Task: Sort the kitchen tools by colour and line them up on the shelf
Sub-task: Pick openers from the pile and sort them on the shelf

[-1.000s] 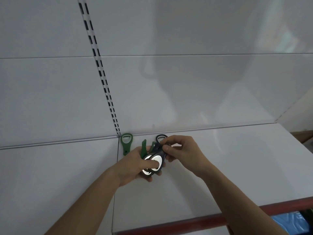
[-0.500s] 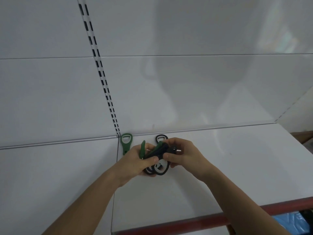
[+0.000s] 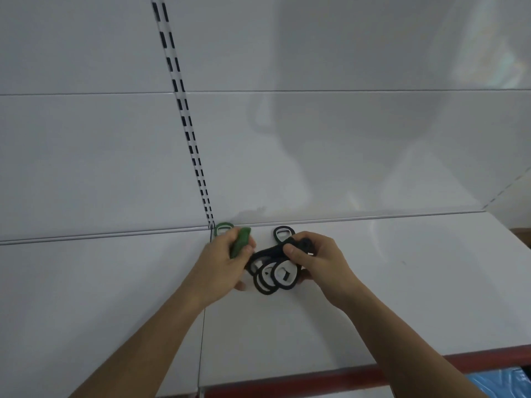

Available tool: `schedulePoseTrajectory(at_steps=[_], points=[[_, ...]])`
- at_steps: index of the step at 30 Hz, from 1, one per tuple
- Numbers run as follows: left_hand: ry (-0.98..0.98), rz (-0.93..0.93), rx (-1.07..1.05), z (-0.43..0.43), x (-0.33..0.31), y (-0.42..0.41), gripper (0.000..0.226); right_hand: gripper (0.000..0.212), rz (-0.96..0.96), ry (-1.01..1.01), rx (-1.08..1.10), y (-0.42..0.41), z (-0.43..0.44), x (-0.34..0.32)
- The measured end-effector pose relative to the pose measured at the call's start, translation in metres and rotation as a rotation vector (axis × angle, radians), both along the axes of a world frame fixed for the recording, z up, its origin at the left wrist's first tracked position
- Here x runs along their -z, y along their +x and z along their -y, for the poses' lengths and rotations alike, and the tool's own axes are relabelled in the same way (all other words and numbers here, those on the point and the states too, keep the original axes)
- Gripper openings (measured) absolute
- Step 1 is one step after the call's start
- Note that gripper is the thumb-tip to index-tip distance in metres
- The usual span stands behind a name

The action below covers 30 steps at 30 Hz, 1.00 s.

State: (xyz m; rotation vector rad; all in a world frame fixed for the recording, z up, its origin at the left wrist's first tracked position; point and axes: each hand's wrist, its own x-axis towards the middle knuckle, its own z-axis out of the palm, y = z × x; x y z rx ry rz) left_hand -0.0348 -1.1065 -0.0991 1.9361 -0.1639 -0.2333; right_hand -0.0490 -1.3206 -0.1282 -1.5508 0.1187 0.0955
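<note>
This looks like a shop, or a stockroom fitted out like one. The shelving [image 3: 373, 282] is the plain white metal kind used for retail display: flat back panels [image 3: 344, 153] meet in horizontal seams, and a slotted upright [image 3: 184, 110] with two rows of dark slots runs down to the shelf's back edge, where brackets would hook in. A red strip [image 3: 344, 374] runs along the shelf's front edge, like a price rail. The few bottle openers [image 3: 283, 233] at the back edge are small goods of one make.
</note>
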Motion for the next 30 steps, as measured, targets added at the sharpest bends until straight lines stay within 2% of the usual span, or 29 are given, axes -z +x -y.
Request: schedulePoseTrajectory(at_steps=[1, 4, 7, 9, 12, 15, 17, 18, 20, 22, 24, 26, 28, 30], points=[[0.091, 0.097, -0.010, -0.009, -0.001, 0.001, 0.013, 0.012, 0.007, 0.013, 0.020, 0.001, 0.000, -0.001], [0.581, 0.385, -0.021, -0.045, 0.013, 0.008, 0.024, 0.012, 0.026, 0.026, 0.074, 0.005, -0.004, -0.003], [0.853, 0.392, -0.090, -0.073, 0.037, 0.016, 0.023, 0.008, 0.038, 0.029, 0.084, 0.009, -0.013, -0.003], [0.885, 0.359, -0.107, -0.083, 0.048, 0.018, 0.028, 0.010, 0.045, 0.024, 0.082, 0.011, -0.018, -0.003], [0.852, 0.204, -0.150, -0.090, 0.052, 0.017, 0.064, 0.012, 0.040, 0.030, 0.078, 0.015, -0.025, -0.005], [0.837, 0.148, -0.135, -0.092, 0.048, 0.016, 0.093, 0.009, 0.027, 0.059, 0.094, 0.018, -0.031, -0.006], [0.763, 0.192, -0.114, -0.087, 0.039, 0.011, 0.103, 0.006, 0.008, 0.166, 0.097, 0.017, -0.035, -0.006], [0.672, 0.259, -0.118, -0.081, 0.033, 0.007, 0.099, 0.007, -0.004, 0.247, 0.096, 0.016, -0.037, -0.006], [0.360, 0.301, -0.141, -0.058, 0.020, -0.005, 0.083, 0.020, -0.038, 0.435, 0.105, 0.014, -0.042, -0.007], [-0.031, 0.140, -0.137, -0.024, 0.015, -0.017, 0.081, 0.037, -0.082, 0.613, 0.106, 0.011, -0.045, -0.008], [-0.291, 0.028, -0.091, 0.007, 0.019, -0.019, 0.089, 0.042, -0.136, 0.707, 0.064, 0.005, -0.049, -0.007], [-0.434, 0.044, -0.102, 0.030, 0.026, -0.016, 0.085, 0.041, -0.194, 0.752, 0.041, -0.002, -0.054, -0.006], [-0.549, 0.087, -0.169, 0.045, 0.023, -0.011, 0.062, 0.038, -0.211, 0.739, 0.055, -0.007, -0.056, -0.004], [-0.582, 0.116, -0.194, 0.055, 0.015, -0.010, 0.041, 0.043, -0.205, 0.671, 0.097, -0.009, -0.054, -0.007]])
